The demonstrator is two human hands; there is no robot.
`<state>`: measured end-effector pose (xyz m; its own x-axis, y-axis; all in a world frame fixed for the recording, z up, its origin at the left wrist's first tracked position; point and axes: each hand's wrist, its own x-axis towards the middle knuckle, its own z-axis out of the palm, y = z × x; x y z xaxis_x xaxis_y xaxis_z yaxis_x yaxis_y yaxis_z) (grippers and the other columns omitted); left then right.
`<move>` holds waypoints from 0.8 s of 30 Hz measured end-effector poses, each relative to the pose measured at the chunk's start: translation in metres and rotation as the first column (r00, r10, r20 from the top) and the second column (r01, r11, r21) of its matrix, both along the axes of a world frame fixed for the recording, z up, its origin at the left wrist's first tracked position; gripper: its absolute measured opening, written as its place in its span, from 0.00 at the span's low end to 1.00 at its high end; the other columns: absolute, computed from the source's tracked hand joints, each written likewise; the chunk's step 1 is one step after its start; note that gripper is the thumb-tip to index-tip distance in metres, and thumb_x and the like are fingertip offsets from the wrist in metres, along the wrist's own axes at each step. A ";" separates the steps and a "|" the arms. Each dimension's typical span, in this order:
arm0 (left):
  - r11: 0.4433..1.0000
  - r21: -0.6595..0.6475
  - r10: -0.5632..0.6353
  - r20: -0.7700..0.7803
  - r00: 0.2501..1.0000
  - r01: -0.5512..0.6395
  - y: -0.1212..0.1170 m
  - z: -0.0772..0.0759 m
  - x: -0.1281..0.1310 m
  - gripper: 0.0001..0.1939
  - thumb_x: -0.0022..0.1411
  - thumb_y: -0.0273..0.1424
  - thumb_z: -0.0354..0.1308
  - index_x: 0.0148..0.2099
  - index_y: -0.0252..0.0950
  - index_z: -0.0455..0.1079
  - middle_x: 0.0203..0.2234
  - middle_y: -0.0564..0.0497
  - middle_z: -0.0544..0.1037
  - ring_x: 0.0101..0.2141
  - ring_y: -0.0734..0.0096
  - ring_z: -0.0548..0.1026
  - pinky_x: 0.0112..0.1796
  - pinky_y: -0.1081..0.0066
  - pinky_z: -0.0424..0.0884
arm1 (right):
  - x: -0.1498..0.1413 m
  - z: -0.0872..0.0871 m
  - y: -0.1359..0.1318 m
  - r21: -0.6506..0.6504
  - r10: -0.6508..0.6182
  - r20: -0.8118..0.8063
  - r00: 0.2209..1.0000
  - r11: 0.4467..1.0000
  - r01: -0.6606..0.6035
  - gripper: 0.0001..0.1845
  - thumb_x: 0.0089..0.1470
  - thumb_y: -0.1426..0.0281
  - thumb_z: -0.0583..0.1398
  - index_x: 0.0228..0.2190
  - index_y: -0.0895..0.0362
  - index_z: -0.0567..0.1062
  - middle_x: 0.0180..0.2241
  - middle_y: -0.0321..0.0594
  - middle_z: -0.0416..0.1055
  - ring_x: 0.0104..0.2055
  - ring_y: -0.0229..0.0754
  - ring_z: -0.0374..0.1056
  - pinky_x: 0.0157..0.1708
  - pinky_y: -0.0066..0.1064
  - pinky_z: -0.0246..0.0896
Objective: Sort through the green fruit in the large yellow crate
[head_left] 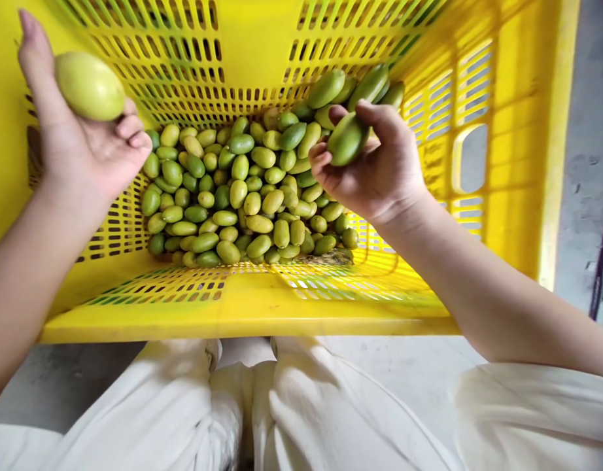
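Note:
My left hand [88, 154], at the upper left over the crate, is closed around a large pale yellow-green oval fruit [90, 86]. Between the fingers and thumb of my right hand [387, 167] is a darker green oval fruit [348, 139], held above the right part of the heap. Below both hands, a heap of small oval fruits [240, 190], green to yellowish, covers the middle of the crate floor. Several bigger dark green fruits [326, 88] lie at the back right, just behind my right hand and partly hidden by it.
The yellow plastic crate [252, 324] has high slotted walls all round. A handle opening [471, 157] is cut in its right wall. Grey floor [588, 131] shows beyond that side. My legs in white trousers [301, 399] are close to the crate's near rim.

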<state>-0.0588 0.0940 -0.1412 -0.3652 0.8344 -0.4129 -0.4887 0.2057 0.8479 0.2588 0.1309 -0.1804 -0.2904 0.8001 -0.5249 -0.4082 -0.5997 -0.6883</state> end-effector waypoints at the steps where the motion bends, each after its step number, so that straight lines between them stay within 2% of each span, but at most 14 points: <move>1: 1.000 -0.024 0.000 0.006 1.000 0.000 -0.001 0.000 -0.002 0.34 0.78 0.60 0.41 0.35 0.38 0.69 0.23 0.56 0.68 0.21 0.79 0.65 0.21 0.78 0.67 | 0.000 0.001 0.000 0.017 0.024 0.027 0.999 1.000 -0.024 0.03 0.58 0.62 0.63 0.33 0.47 0.75 0.31 0.32 0.74 0.35 0.38 0.72 0.28 0.30 0.66; 3: 0.998 -0.063 0.033 0.024 0.999 -0.031 -0.002 0.002 -0.002 0.34 0.79 0.59 0.38 0.35 0.38 0.68 0.21 0.56 0.67 0.21 0.79 0.67 0.22 0.78 0.69 | -0.002 0.005 -0.002 0.063 0.039 0.071 0.997 0.997 -0.043 0.08 0.54 0.61 0.68 0.33 0.46 0.74 0.36 0.34 0.76 0.38 0.41 0.72 0.24 0.31 0.63; 5: 0.991 -0.088 0.105 0.057 0.993 -0.100 -0.002 0.005 0.002 0.30 0.80 0.55 0.39 0.36 0.39 0.67 0.20 0.57 0.68 0.21 0.80 0.70 0.23 0.80 0.71 | -0.003 0.009 -0.003 0.090 0.019 0.095 0.995 0.996 -0.028 0.13 0.52 0.60 0.71 0.33 0.47 0.72 0.38 0.36 0.77 0.38 0.42 0.71 0.22 0.32 0.62; 8: 0.974 -0.136 0.199 0.152 0.968 -0.178 -0.002 0.011 0.012 0.22 0.81 0.49 0.44 0.39 0.40 0.65 0.22 0.58 0.71 0.22 0.82 0.73 0.23 0.85 0.72 | 0.000 0.014 -0.001 0.059 0.020 0.113 0.993 0.998 -0.027 0.12 0.54 0.59 0.69 0.32 0.48 0.72 0.36 0.38 0.76 0.36 0.43 0.70 0.22 0.33 0.61; 10: 0.976 -0.172 0.168 0.215 0.962 -0.132 -0.001 0.012 0.015 0.23 0.81 0.50 0.43 0.42 0.40 0.65 0.23 0.56 0.72 0.18 0.86 0.68 0.16 0.89 0.64 | 0.002 0.016 0.002 0.032 0.019 0.117 0.993 0.999 -0.023 0.09 0.54 0.62 0.68 0.32 0.49 0.73 0.35 0.38 0.77 0.36 0.44 0.71 0.23 0.34 0.63; 13: 0.983 -0.172 0.092 0.205 0.974 -0.057 0.001 0.010 0.014 0.30 0.80 0.56 0.34 0.41 0.39 0.64 0.21 0.55 0.71 0.11 0.89 0.55 0.09 0.86 0.49 | 0.002 0.020 0.004 0.017 0.018 0.105 0.994 1.000 -0.020 0.04 0.53 0.68 0.65 0.33 0.50 0.76 0.36 0.38 0.79 0.36 0.42 0.71 0.24 0.33 0.65; 16: 0.982 -0.189 0.064 0.183 0.981 -0.029 0.002 0.007 0.013 0.32 0.80 0.56 0.28 0.37 0.40 0.60 0.20 0.56 0.67 0.11 0.87 0.52 0.09 0.83 0.50 | -0.002 0.025 0.002 0.018 0.000 0.068 0.998 1.000 -0.001 0.01 0.56 0.70 0.64 0.32 0.53 0.76 0.33 0.37 0.77 0.29 0.35 0.64 0.20 0.26 0.58; 17: 0.976 -0.216 0.054 0.190 0.980 -0.012 0.003 0.006 0.014 0.31 0.81 0.54 0.28 0.37 0.40 0.60 0.20 0.56 0.67 0.11 0.86 0.53 0.09 0.83 0.50 | -0.003 0.026 0.001 0.013 0.002 0.055 0.998 1.000 -0.003 0.03 0.58 0.69 0.64 0.32 0.55 0.76 0.32 0.37 0.76 0.26 0.32 0.60 0.18 0.22 0.54; 21: 0.956 -0.294 0.058 0.180 0.982 -0.003 0.003 0.005 0.018 0.19 0.80 0.42 0.41 0.40 0.39 0.65 0.22 0.53 0.68 0.15 0.83 0.61 0.12 0.86 0.55 | -0.004 0.028 0.000 -0.086 0.026 0.012 1.000 0.996 -0.025 0.18 0.63 0.57 0.64 0.28 0.56 0.73 0.23 0.35 0.67 0.21 0.28 0.48 0.14 0.17 0.44; 24: 0.965 -0.262 0.045 0.137 0.990 -0.007 0.003 0.002 0.019 0.18 0.79 0.43 0.46 0.43 0.36 0.69 0.26 0.49 0.71 0.20 0.80 0.66 0.14 0.85 0.57 | -0.001 0.027 0.001 -0.182 -0.051 -0.011 0.999 0.982 0.048 0.18 0.59 0.53 0.62 0.28 0.54 0.70 0.20 0.33 0.61 0.20 0.29 0.47 0.13 0.18 0.44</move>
